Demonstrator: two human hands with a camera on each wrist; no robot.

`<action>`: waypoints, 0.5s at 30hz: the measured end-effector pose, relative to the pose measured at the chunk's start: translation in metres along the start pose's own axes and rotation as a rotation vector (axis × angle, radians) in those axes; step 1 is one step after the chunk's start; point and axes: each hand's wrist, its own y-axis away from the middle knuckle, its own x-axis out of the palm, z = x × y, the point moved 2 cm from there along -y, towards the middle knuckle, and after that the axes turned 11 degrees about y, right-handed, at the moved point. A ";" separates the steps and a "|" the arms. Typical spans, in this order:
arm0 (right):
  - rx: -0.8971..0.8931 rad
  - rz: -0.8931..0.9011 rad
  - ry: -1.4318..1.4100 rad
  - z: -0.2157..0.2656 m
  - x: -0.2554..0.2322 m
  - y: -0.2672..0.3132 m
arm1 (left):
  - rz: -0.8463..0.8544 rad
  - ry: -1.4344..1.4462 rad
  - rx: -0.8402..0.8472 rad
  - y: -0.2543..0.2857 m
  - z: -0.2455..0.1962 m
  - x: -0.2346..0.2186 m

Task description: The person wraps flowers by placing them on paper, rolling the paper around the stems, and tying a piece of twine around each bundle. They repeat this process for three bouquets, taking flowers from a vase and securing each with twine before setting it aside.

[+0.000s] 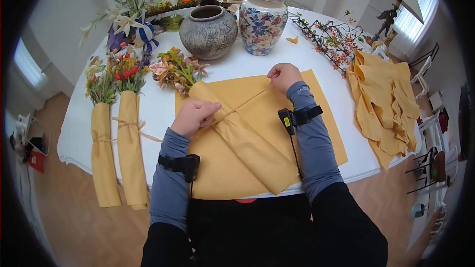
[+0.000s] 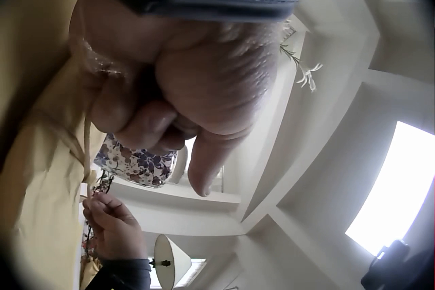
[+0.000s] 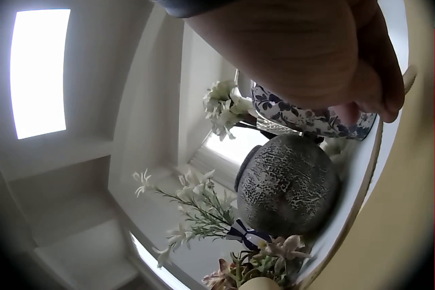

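Observation:
A bouquet wrapped in tan paper lies slantwise on the table, its pink and yellow flowers at the far left end. Around its upper part runs a thin tan ribbon. My right hand pinches the ribbon's end between thumb and fingertips, above and right of the bouquet. Stretched taut, the ribbon leads back to my left hand, which grips it with curled fingers at the left side of the wrap. In the left wrist view, the ribbon passes beside those curled fingers.
A flat tan sheet lies under the bouquet. Two wrapped bouquets tied with ribbon lie at left. A grey vase and a floral vase stand behind. Crumpled tan paper and a blossom branch lie at right.

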 end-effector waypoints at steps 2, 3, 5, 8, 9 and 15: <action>0.009 -0.081 0.015 0.011 -0.009 0.004 | -0.040 0.016 -0.078 -0.002 0.002 0.002; 0.005 -0.081 0.014 0.016 -0.008 0.005 | -0.042 0.015 -0.076 -0.003 0.004 0.002; -0.199 -0.361 -0.124 0.035 -0.009 0.010 | -0.070 -0.052 -0.145 -0.005 0.008 0.003; -0.368 -0.164 -0.382 0.064 -0.001 0.021 | -0.119 -0.080 -0.176 -0.004 0.008 0.007; -0.373 -0.163 -0.382 0.064 0.003 0.024 | -0.123 -0.081 -0.172 -0.004 0.008 0.006; -0.173 -0.232 0.036 0.064 0.015 0.028 | -0.106 -0.101 -0.167 -0.003 0.010 0.001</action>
